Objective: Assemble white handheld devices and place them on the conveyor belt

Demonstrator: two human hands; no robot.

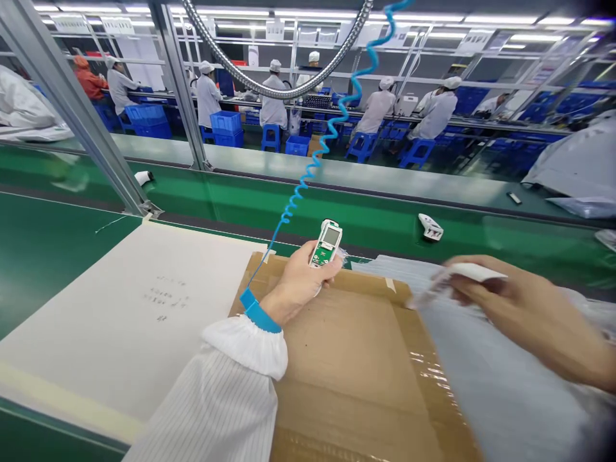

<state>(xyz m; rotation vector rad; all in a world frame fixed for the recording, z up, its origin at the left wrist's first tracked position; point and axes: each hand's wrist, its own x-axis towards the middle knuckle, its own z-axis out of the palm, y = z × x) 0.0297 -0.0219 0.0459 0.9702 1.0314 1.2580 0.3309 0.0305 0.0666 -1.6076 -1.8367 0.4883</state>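
My left hand is closed around a white handheld device with its green circuit board and small grey display exposed. It holds the device upright and tilted, above the far part of a cardboard sheet. A blue wrist strap circles my left wrist. At the right, my right hand is smeared by motion. Its fingers are pinched on a curved white plastic cover, apart from the device. Something clear and film-like trails from those fingers, too blurred to name.
A coiled blue cord runs up from the wrist strap. White paper with handwriting lies left, pale foam sheeting right. Another white device sits on the green conveyor belt. A metal post rises at left. Several people work beyond.
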